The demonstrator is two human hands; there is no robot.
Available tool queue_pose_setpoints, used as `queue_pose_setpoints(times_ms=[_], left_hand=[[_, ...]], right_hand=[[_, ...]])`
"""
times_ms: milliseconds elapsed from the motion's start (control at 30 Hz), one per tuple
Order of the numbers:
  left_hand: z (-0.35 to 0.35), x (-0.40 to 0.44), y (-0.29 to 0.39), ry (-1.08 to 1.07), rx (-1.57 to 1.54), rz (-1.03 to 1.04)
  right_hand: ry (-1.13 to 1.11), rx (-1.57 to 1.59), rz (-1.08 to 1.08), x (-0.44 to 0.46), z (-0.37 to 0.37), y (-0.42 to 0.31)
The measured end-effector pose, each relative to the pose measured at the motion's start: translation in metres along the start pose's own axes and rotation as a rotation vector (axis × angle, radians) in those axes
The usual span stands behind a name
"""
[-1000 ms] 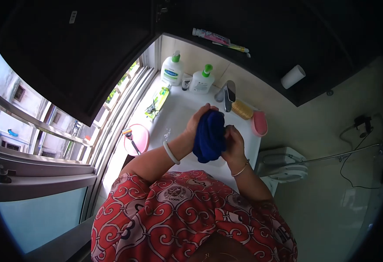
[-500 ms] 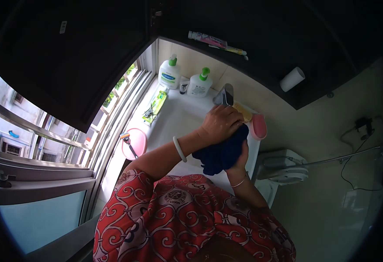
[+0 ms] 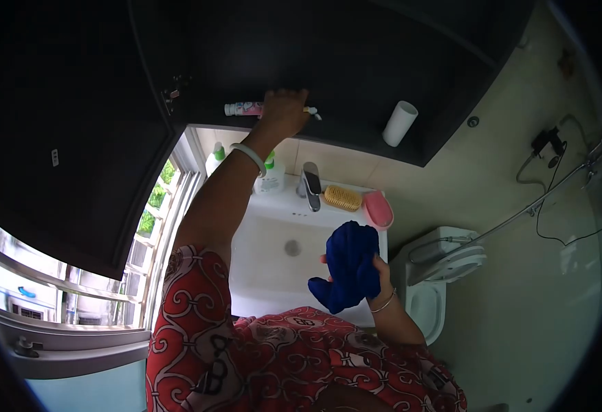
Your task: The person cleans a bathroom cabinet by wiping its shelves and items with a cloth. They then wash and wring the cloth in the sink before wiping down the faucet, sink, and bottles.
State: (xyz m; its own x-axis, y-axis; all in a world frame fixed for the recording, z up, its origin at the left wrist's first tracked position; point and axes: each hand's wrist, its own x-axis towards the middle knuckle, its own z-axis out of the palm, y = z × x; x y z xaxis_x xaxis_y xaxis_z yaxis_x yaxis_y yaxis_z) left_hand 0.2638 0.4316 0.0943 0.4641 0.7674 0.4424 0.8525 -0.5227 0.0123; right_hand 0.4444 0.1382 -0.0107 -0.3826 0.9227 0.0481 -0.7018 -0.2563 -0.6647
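My right hand point(image 3: 383, 275) holds a bunched dark blue cloth point(image 3: 349, 264) above the right front of the white sink point(image 3: 263, 240). The cloth covers most of its fingers, and one loose end hangs to the left. My left hand point(image 3: 285, 112), with a white bangle at the wrist, reaches up onto the dark cabinet shelf. It lies over a toothpaste tube point(image 3: 242, 108) and a toothbrush point(image 3: 313, 111), whose ends show on either side of it. Its fingertips are dark and blurred, so whether they grip anything is unclear.
Behind the sink are a faucet point(image 3: 310, 185), a yellow brush point(image 3: 342, 198), a pink soap dish point(image 3: 378, 209) and green-topped pump bottles point(image 3: 271, 177). A white cup point(image 3: 400, 123) lies on the shelf. A toilet point(image 3: 428, 302) stands right; an open cabinet door point(image 3: 60, 206) hangs left.
My left hand has left the cloth and moved up to the shelf. The cloth stays in my right hand, now lower in view. The view has shifted, showing more shelf and the sink drain.
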Motion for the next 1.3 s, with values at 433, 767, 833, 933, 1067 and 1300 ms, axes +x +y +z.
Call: queue_pose_setpoints(times_ms=[433, 767, 833, 933, 1067, 1300], left_hand=[[0.014, 0.013, -0.031, 0.055, -0.261, 0.109], [0.045, 0.007, -0.067, 0.415, -1.066, -0.143], [0.042, 0.003, -0.064, 0.496, -1.218, -0.152], [0.032, -0.007, -0.063, 0.52, -1.404, -0.267], [0.027, -0.011, -0.07, 0.635, -1.466, -0.239], [-0.016, -0.062, -0.058, 0.508, -1.626, -0.277]], right_hand=[[0.204, -0.799, -0.424, 0.068, 0.053, -0.123], [0.866, -1.867, -1.174, 0.247, 0.095, -0.218], [0.795, -2.074, -1.179, 0.261, 0.09, -0.201], [0.588, -2.279, -1.118, 0.267, 0.06, -0.163], [0.248, -2.406, -0.902, 0.26, 0.031, -0.142], [0.897, -1.768, -1.398, 0.267, 0.085, -0.219]])
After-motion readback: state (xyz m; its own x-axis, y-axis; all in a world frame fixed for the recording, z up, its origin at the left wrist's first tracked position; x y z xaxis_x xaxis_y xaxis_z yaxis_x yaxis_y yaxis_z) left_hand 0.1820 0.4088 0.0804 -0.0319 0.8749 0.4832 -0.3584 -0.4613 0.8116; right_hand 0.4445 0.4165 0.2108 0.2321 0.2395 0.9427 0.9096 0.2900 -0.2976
